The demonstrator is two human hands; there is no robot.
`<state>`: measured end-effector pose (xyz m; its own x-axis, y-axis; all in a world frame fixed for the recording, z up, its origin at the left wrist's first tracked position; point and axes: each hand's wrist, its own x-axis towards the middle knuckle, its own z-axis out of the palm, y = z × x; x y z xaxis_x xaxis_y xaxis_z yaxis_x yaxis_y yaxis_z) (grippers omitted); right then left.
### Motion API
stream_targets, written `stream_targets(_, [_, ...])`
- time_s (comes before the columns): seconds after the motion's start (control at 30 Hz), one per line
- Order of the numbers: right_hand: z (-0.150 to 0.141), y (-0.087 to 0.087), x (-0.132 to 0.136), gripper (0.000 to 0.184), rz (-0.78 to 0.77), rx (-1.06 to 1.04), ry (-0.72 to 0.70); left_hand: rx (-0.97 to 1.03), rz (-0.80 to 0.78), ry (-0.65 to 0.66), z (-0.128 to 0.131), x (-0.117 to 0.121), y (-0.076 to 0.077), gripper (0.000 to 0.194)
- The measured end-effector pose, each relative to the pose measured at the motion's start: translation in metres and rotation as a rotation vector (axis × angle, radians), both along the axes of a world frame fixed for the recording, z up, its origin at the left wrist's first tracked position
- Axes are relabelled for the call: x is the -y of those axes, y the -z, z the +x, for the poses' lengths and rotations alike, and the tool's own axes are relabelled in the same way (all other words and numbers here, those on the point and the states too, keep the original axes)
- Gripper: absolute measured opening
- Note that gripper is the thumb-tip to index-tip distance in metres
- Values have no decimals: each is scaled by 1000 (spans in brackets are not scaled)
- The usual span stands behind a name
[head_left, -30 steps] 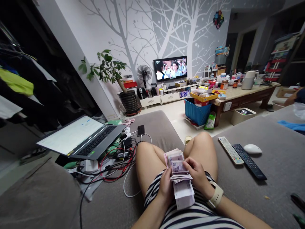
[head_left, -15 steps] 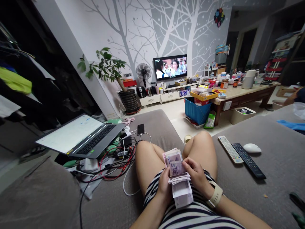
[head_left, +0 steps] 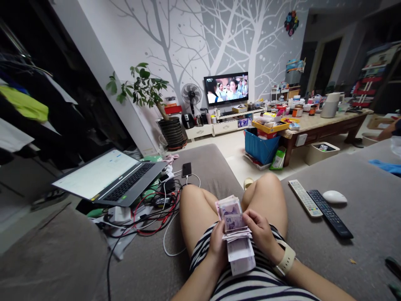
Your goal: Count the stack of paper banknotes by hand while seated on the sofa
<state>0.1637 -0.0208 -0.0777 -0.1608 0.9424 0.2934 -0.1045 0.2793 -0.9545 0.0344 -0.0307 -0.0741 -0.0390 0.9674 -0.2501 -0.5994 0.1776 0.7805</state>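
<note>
Likely fault: the near banknotes (head_left: 241,251) could slip free onto the lap (head_left: 233,289), as their overlap is uneven and the grip sits farther up. The fanned bundle is above the lap, between the hands. Its long axis runs near to far, far end leaning left. Fingers of the left hand (head_left: 216,241) clasp its left edge; the right hand (head_left: 262,234) pinches the right.

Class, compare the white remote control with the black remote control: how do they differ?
The black remote control looks longer than the white remote control. The white remote control lies nearer the right knee; the black remote control lies nearer the white mouse. Both rest buttons up on the grey sofa.
</note>
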Motion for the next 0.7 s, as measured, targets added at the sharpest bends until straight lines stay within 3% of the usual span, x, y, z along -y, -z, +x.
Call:
stream_targets(0.17, [-1, 1, 1, 40, -46, 2, -66, 88, -37, 11, 0, -2, 8, 21])
stream_targets(0.43, [2, 6, -10, 35, -28, 170, 192, 69, -23, 89, 0, 3, 0, 27])
stream_targets(0.57, [3, 9, -13, 35, -36, 172, 187, 69, 7, 118, 2, 5, -4, 30])
stream_targets(0.7, [1, 6, -9, 36, -10, 161, 178, 37, -13, 51, 3, 3, -5, 29])
